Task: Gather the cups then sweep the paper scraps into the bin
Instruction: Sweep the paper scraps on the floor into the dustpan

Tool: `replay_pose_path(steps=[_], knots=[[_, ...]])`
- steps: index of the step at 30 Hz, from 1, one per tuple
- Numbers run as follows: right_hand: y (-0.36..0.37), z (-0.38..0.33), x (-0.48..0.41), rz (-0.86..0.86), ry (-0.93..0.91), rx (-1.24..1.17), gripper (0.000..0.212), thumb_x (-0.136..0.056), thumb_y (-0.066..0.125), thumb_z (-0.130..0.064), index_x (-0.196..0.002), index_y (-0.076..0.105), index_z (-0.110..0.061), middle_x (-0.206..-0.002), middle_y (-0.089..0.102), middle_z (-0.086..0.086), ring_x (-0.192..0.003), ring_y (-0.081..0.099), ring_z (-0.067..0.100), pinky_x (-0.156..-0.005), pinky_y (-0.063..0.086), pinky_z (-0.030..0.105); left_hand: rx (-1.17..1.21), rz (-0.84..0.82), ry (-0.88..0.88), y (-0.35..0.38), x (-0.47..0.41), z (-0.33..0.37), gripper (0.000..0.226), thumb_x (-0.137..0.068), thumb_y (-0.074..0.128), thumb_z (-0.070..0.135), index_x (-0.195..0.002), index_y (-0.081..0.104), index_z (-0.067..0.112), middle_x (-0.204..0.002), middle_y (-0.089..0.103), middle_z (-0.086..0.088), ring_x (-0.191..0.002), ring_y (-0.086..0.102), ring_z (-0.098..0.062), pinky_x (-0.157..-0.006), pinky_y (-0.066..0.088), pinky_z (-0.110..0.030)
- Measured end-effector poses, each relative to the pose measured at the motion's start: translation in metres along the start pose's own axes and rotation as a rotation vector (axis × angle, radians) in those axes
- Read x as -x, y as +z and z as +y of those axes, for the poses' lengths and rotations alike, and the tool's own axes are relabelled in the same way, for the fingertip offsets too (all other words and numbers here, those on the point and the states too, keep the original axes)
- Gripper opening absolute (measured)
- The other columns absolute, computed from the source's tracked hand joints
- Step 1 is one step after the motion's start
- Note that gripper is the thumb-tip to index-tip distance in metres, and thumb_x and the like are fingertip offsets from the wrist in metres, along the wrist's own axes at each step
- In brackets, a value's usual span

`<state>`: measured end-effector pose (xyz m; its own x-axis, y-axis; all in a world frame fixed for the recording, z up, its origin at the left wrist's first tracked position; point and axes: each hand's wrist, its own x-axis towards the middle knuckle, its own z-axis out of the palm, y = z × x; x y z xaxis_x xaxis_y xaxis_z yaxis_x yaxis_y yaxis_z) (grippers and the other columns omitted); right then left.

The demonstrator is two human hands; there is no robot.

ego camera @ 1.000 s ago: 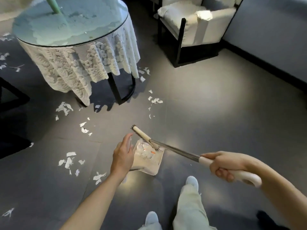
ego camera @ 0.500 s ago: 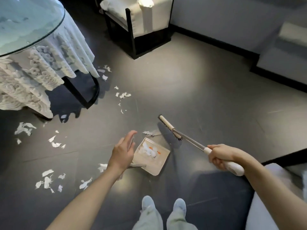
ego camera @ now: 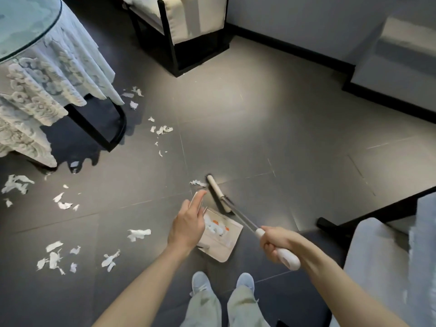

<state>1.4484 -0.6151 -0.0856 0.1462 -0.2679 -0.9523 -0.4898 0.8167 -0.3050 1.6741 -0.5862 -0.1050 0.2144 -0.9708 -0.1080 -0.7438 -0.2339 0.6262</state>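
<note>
A: Since you stand nearer, log the hands first. What is the right hand (ego camera: 274, 244) doing?

B: Obs. 1. The right hand grips the white grip (ego camera: 289, 258) of the broom (ego camera: 243, 218), fingers (ego camera: 271, 251) curled tight round it. The metal shaft runs forward and left to the broom head (ego camera: 217, 193), which is down at the floor (ego camera: 283, 119) just beyond the far edge of the dustpan (ego camera: 221, 252).

A: And the left hand (ego camera: 188, 223)?

B: Obs. 2. The left hand holds the dustpan by its thin metal handle. Its fingers lie long, close together and nearly straight along the handle. The thumb side is blurred, so I cannot say how it closes.

A: Where are the paper scraps (ego camera: 54, 256)?

B: Obs. 3. Some lie in the dustpan, white with a few orange bits. One scrap (ego camera: 198, 183) sits on the floor just left of the broom head's far end. A larger piece (ego camera: 139, 233) lies left of the left hand. A loose cluster is spread further left and nearer the person, and more are off at the far left edge. Another trail (ego camera: 162, 129) lies beside the black leg (ego camera: 94, 128) of the counter (ego camera: 23, 24).

A: Surroundings?

B: Obs. 4. The round counter has a glass top and a white lace cloth (ego camera: 47, 79) hanging over its side. A pale armchair (ego camera: 188, 24) with a black frame stands beyond it by the wall. A second pale seat (ego camera: 377, 256) is close at the person's right. Two light shoes (ego camera: 200, 282) are planted just behind the dustpan.
</note>
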Motion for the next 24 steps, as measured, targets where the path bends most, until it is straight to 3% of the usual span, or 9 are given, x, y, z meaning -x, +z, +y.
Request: replay_pose_path(steps=[3,6,7,8,9,11,14,18,24], knots=[[-0.002,-0.01,0.012,-0.147,0.061,-0.149,0.032,-0.084,0.034,0.006,-0.096,0.049,-0.02,-0.046,0.032,-0.002,-0.032,0.03,0.005,-0.03,0.027,0.012,-0.003,0.033,-0.036,0.002,-0.005,0.009,0.042,-0.097,0.044,0.017,-0.136,0.044,0.03,-0.087,0.045,-0.004,-0.08,0.056,-0.038,-0.066,0.041,-0.036],[-0.009,-0.024,0.037,-0.226,0.085,-0.236,0.032,-0.088,0.036,0.005,-0.1,0.043,-0.024,-0.044,0.032,-0.003,-0.029,0.031,0.004,-0.027,0.026,0.011,0.01,0.056,-0.08,-0.006,-0.007,0.003,0.04,-0.097,0.042,0.017,-0.135,0.044,0.031,-0.086,0.045,-0.004,-0.079,0.055,-0.037,-0.065,0.039,-0.033],[-0.01,-0.026,0.043,-0.215,0.061,-0.2,0.045,-0.088,0.036,0.005,-0.12,0.051,-0.023,-0.043,0.032,-0.003,-0.03,0.031,0.004,-0.028,0.027,0.011,0.013,0.065,-0.09,-0.01,-0.006,-0.001,0.04,-0.097,0.043,0.016,-0.135,0.044,0.03,-0.086,0.046,-0.004,-0.08,0.055,-0.037,-0.065,0.039,-0.033],[-0.007,-0.028,0.049,-0.194,0.022,-0.109,0.054,-0.088,0.035,0.006,-0.136,0.041,-0.019,-0.043,0.033,-0.002,-0.03,0.031,0.004,-0.03,0.027,0.011,0.017,0.074,-0.098,-0.014,-0.005,-0.006,0.041,-0.096,0.044,0.015,-0.135,0.045,0.029,-0.088,0.048,-0.006,-0.081,0.056,-0.037,-0.066,0.041,-0.034],[-0.002,-0.031,0.052,-0.17,-0.035,-0.008,0.05,-0.086,0.036,0.006,-0.121,0.05,-0.027,-0.043,0.035,-0.001,-0.031,0.031,0.006,-0.031,0.028,0.012,0.022,0.083,-0.105,-0.02,-0.004,-0.011,0.042,-0.096,0.045,0.014,-0.135,0.045,0.029,-0.091,0.051,-0.008,-0.083,0.056,-0.037,-0.069,0.044,-0.037],[0.01,-0.038,0.054,-0.07,-0.121,0.197,0.051,-0.083,0.038,0.005,-0.12,0.051,-0.028,-0.043,0.039,0.0,-0.033,0.035,0.009,-0.035,0.032,0.014,0.029,0.105,-0.12,-0.03,-0.001,-0.022,0.043,-0.095,0.046,0.012,-0.134,0.046,0.028,-0.098,0.055,-0.012,-0.087,0.058,-0.038,-0.073,0.047,-0.04],[0.027,-0.055,0.038,0.059,-0.254,0.437,0.049,-0.079,0.042,-0.001,-0.124,0.051,-0.018,-0.041,0.047,-0.002,-0.035,0.043,0.014,-0.038,0.037,0.018,0.027,0.143,-0.142,-0.044,0.004,-0.041,0.042,-0.095,0.047,0.01,-0.134,0.047,0.026,-0.107,0.058,-0.013,-0.092,0.058,-0.038,-0.074,0.044,-0.038],[0.045,-0.089,-0.005,0.2,-0.329,0.7,0.033,-0.078,0.042,-0.004,-0.109,0.052,-0.012,-0.055,0.055,0.003,-0.043,0.052,0.019,-0.046,0.043,0.025,0.041,0.176,-0.203,-0.06,0.01,-0.07,0.041,-0.094,0.048,0.009,-0.132,0.049,0.025,-0.116,0.06,-0.011,-0.101,0.058,-0.035,-0.077,0.041,-0.035],[0.071,-0.119,-0.049,0.138,-0.25,0.794,0.029,-0.084,0.041,-0.002,-0.112,0.047,-0.007,-0.066,0.056,0.009,-0.052,0.052,0.022,-0.055,0.046,0.034,0.034,0.261,-0.278,-0.081,-0.008,-0.107,0.042,-0.092,0.051,0.008,-0.131,0.051,0.023,-0.115,0.062,-0.011,-0.1,0.056,-0.033,-0.075,0.035,-0.03]])
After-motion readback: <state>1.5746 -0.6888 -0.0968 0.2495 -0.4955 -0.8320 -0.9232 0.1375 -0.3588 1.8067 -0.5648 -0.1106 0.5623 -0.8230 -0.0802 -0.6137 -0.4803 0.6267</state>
